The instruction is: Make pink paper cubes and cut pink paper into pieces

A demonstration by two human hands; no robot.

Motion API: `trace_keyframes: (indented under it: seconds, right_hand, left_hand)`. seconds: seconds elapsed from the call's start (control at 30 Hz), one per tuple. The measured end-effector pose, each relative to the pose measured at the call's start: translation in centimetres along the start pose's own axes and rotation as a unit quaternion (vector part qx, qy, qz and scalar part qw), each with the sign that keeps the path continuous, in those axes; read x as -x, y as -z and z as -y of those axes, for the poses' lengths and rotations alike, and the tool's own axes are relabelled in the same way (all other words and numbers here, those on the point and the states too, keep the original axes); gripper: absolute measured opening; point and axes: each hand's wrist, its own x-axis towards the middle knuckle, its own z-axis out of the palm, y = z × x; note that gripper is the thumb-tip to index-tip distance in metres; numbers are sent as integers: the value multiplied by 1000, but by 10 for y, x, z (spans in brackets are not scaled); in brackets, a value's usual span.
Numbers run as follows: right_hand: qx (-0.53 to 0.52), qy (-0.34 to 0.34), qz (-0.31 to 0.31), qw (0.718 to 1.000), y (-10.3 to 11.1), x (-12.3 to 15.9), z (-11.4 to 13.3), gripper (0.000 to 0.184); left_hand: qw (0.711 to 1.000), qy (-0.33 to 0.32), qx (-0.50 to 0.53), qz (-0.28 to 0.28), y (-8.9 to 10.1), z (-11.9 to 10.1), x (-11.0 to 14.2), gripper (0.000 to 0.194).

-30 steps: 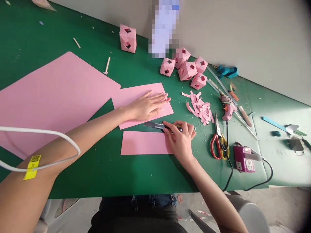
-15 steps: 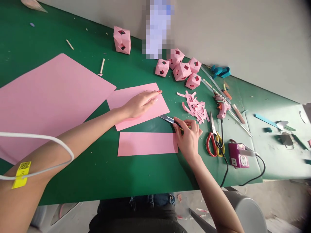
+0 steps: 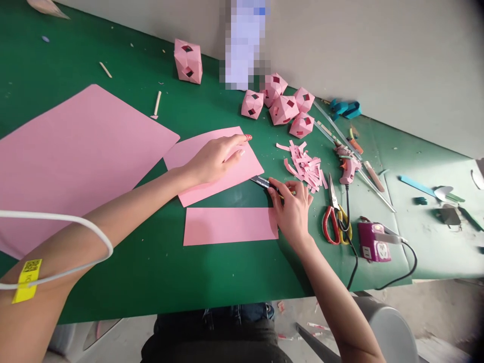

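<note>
My left hand (image 3: 212,159) lies on a pink paper sheet (image 3: 247,156), its fingers stretched toward the right edge and the thumb apart. The sheet's far edge bows up a little. In my right hand (image 3: 293,209) is a utility knife (image 3: 260,181), its tip touching or just under the sheet's near right corner; I cannot tell which. A pink paper strip (image 3: 230,227) lies flat in front of me, its right end beside my right hand. To the left spreads a large pink sheet (image 3: 86,156), partly under my left forearm.
Folded pink paper shapes (image 3: 283,109) stand along the wall, above a heap of pink offcuts (image 3: 306,166). On the right lie scissors (image 3: 333,217), a glue gun (image 3: 348,169) and a purple power socket (image 3: 374,242) with a cable. A white cable (image 3: 83,222) crosses my left arm.
The sheet's far edge has bowed slightly upward and its near right corner now covers the knife's tip area. My right hand has moved slightly; the strip lies as before.
</note>
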Motion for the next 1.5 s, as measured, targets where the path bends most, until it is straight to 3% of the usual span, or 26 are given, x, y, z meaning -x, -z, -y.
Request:
trace_keyframes:
  seconds: [0.1, 0.2, 0.27, 0.33, 0.43, 0.7, 0.97, 1.2, 1.5]
  right_hand:
    - [11, 2, -3, 1000, -1, -4, -6, 36]
    - [17, 16, -9, 1000, -1, -6, -10, 37]
    - [20, 27, -15, 999, -2, -5, -10, 38]
    - [23, 38, -21, 999, -2, -3, -7, 38]
    - [24, 56, -27, 998, -2, 0, -2, 38]
    - [-15, 105, 28, 994, 7, 0, -5, 35]
    - [-2, 139, 26, 990, -1, -23, -3, 34]
    - [2, 145, 27, 989, -4, -18, 17, 33]
    - [-7, 132, 33, 991, -8, -12, 28, 36]
  left_hand:
    - [997, -39, -56, 40, 12, 3, 8, 41]
    - [982, -70, -130, 119, 27, 9, 29, 49]
    - [966, -35, -186, 175, 34, 15, 47, 66]
    - [953, -19, -216, 211, 36, 18, 62, 72]
    - [949, -30, -231, 213, 31, 20, 70, 69]
    - [950, -31, -222, 218, 20, 17, 51, 62]
    - [947, -18, -248, 201, 7, 11, 34, 61]
    - [955, -58, -222, 186, 3, 16, 34, 59]
    - [958, -55, -211, 187, 3, 15, 35, 60]
